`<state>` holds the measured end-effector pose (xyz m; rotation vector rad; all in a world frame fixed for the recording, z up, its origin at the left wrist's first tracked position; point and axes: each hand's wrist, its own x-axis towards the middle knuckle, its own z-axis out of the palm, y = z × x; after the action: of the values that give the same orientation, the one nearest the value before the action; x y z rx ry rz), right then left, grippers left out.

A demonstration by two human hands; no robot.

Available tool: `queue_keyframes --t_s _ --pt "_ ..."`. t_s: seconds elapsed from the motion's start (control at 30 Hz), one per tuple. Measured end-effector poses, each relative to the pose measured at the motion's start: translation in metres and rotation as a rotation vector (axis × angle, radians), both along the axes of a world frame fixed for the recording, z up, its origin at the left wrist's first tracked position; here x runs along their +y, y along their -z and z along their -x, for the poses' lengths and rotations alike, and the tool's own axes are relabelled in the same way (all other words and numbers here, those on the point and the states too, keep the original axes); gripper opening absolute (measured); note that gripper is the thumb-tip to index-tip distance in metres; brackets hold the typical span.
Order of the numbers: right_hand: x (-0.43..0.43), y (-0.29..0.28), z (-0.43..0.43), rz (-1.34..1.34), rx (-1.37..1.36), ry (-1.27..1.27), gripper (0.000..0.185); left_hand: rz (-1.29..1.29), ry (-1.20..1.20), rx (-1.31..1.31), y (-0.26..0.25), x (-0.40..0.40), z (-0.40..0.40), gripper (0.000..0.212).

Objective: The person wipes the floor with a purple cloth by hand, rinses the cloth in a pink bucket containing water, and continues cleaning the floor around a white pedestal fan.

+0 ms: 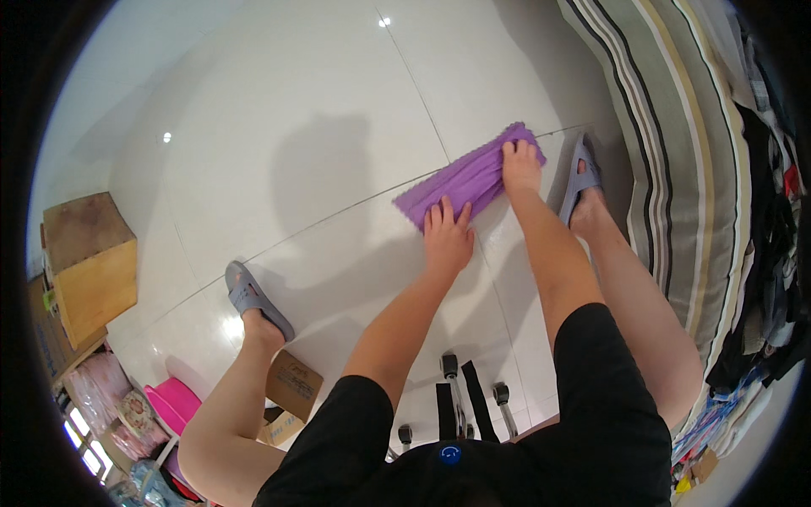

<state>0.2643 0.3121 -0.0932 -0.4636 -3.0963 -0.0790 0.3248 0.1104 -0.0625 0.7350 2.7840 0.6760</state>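
Note:
A purple cloth [469, 179] with zigzag-cut edges lies on the glossy white tiled floor [329, 171], creased lengthwise into folds. The fingers of my left hand [448, 241] are spread, their tips resting on the cloth's near edge at its left part. Over the right end, my right hand [522, 168] has its fingers curled onto the cloth, with folds running toward it. The underside of the cloth and the fingertips of my right hand are partly hidden.
My feet, in grey slippers [260, 298], stand wide apart. A striped fabric cover [671, 165] hangs along the right, with clothes [770, 285] beyond it. Wooden box [95, 272], pink basin [172, 404] and cardboard box [293, 385] stand left. Chair casters [449, 365] are below me.

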Motion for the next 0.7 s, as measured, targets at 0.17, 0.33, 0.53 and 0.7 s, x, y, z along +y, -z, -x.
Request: queue_keyframes --t_s 0.17,0.33,0.53,0.7 --pt "0.014 0.000 -0.068 -0.073 -0.147 0.234 0.012 -0.050 0.049 -0.048 0.000 0.011 -0.006 0.044" --pt "-0.048 0.004 -0.184 0.068 -0.266 0.406 0.014 0.007 0.136 -0.128 0.005 -0.016 -0.042 0.030" --pt "-0.171 -0.004 -0.270 0.271 -0.509 0.654 0.029 0.098 0.268 -0.186 -0.003 -0.082 -0.088 0.027" --pt "-0.236 -0.011 -0.278 0.454 -0.614 0.447 0.042 0.220 0.337 -0.049 0.000 -0.153 -0.077 0.034"
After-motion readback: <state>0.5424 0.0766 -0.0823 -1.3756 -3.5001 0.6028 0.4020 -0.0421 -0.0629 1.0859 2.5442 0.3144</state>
